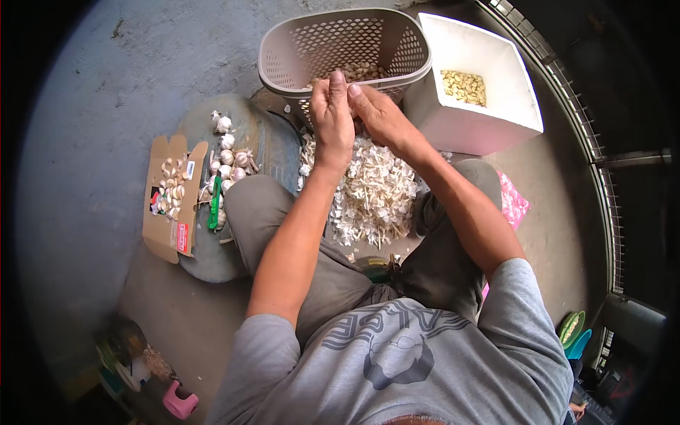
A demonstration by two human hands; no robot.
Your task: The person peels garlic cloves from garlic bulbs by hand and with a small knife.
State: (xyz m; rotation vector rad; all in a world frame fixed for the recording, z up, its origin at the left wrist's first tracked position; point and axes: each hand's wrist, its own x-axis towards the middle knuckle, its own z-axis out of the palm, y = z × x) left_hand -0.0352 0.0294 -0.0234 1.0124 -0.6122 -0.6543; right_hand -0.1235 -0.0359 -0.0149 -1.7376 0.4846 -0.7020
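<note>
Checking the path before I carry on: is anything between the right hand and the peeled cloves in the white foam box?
Yes: the raised side of the white foam box stands between the right hand and the peeled cloves. The box's top is open, so going over the rim looks unobstructed.

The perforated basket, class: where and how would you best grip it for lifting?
Probably grip the perforated basket by its rim, at the two short ends, coming from above. It stands upright and the rim runs around the open top, so opposite holds should balance the load. The white foam box stands close by the right end, so finger room may be tighter there.
</note>
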